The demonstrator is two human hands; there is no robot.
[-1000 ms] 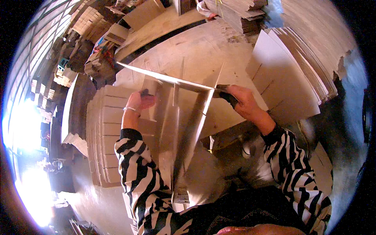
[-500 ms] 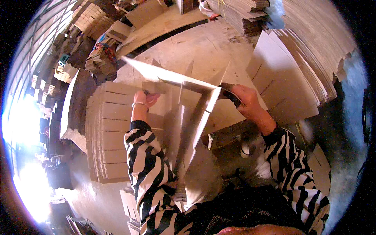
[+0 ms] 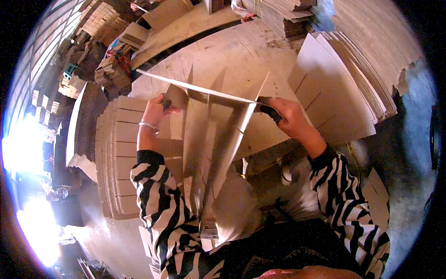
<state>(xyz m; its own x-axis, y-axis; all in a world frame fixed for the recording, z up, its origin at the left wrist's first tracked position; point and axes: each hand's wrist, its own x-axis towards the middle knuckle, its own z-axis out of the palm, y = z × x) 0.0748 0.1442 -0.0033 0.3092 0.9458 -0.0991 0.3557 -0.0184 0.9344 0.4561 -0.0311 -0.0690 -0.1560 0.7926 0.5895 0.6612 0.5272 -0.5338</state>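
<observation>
Now stacks [image 3: 118,158] lay left, table [image 3: 241,51] beyond. Slotted sheet [image 3: 200,90] had tilted flatter, crossing upright dividers [image 3: 209,144], probably seating into slots. Left hand [image 3: 155,111] and right hand [image 3: 285,114] gripped sheet's ends.

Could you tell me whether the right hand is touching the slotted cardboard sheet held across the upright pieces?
Touching: the head view shows the right hand gripping the cardboard sheet at its right end.

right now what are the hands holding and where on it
Both hands hold one slotted cardboard sheet, crossed over upright slotted sheets. The left hand grips near its left end, the right hand its right end.
</observation>
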